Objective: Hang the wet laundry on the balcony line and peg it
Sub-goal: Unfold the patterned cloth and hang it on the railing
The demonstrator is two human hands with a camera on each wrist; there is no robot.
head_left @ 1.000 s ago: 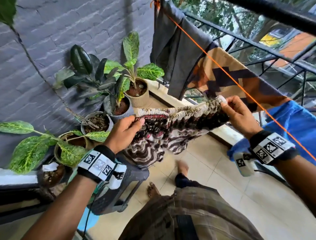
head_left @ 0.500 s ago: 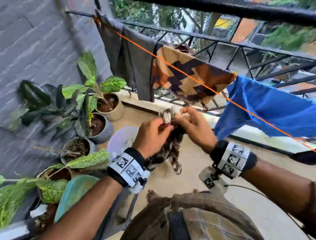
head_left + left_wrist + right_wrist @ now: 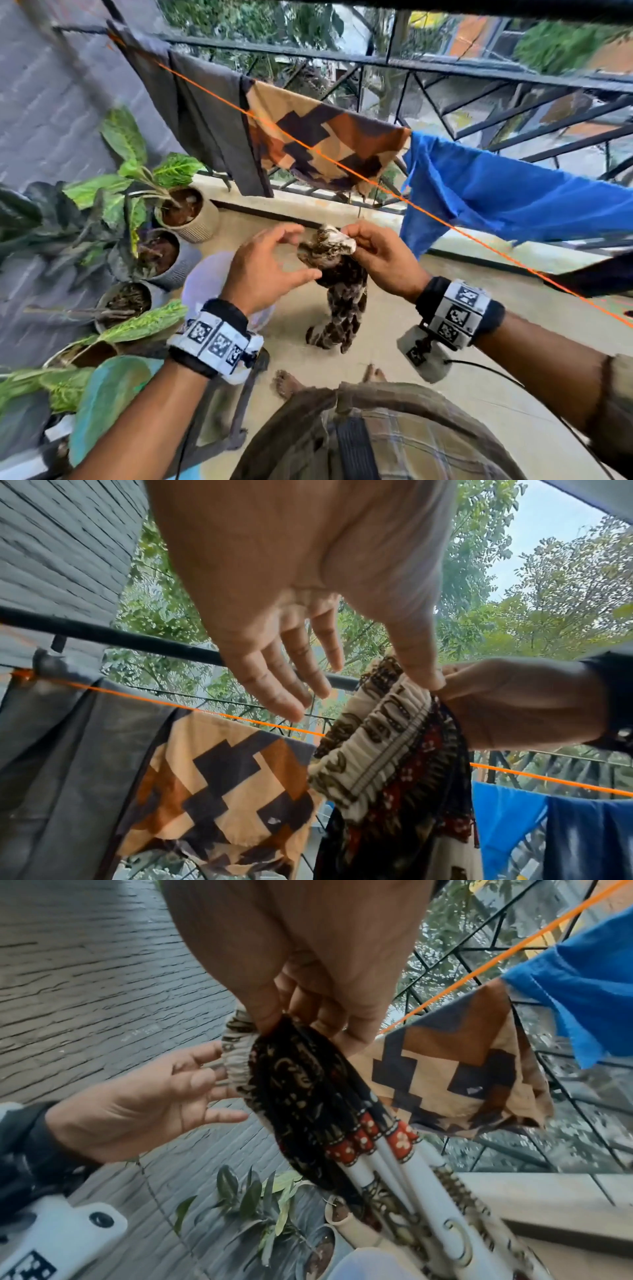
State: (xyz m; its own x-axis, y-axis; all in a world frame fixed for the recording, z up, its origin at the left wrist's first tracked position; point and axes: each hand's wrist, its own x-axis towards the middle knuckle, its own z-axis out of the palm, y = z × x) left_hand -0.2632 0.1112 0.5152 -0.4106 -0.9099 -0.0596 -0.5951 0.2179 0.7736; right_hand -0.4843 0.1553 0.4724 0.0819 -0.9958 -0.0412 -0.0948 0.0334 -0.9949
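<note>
Mid-step: right hand pinches gathered waistband of patterned garment; left hand spread, just beside. Next: drape over orange line at 1 o'clock, w/ pegs after.

The right hand pinches the gathered waistband of the patterned garment at its top, and the rest of it hangs straight down below the fingertips. The left hand is just beside the bundle on its left, fingers spread, thumb tip touching the waistband. Beyond both sets of fingers the clothesline runs left to right, carrying a grey cloth, a zigzag cloth and a blue cloth, with the railing behind. Potted plants stand left of the left hand.
</note>
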